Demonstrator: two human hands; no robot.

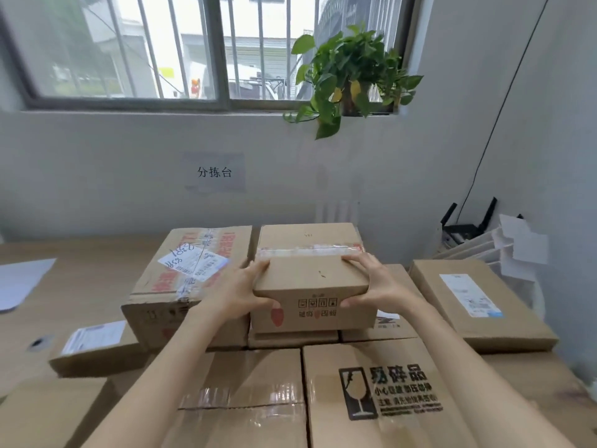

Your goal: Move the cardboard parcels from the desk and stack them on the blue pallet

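small parcel (pixel 311 282) atop crowded boxes (pixel 242 399), left hand (pixel 240 291) and right hand (pixel 379 286) fingers tight around its side edges

A paper sign (pixel 214 172) on the far wall reads "分拣台". The near right parcel (pixel 381 392) bears "易碎品" beside a broken-glass mark; smaller lines below blur. Upside-down print on the small parcel (pixel 311 279) is unreadable.

Illegible label (pixel 193 263) on left parcel (pixel 158 286).

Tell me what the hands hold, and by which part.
Both grip the small cardboard parcel: left hand at its left end, right hand at its right end, fingers over the top, thumbs on the near face.
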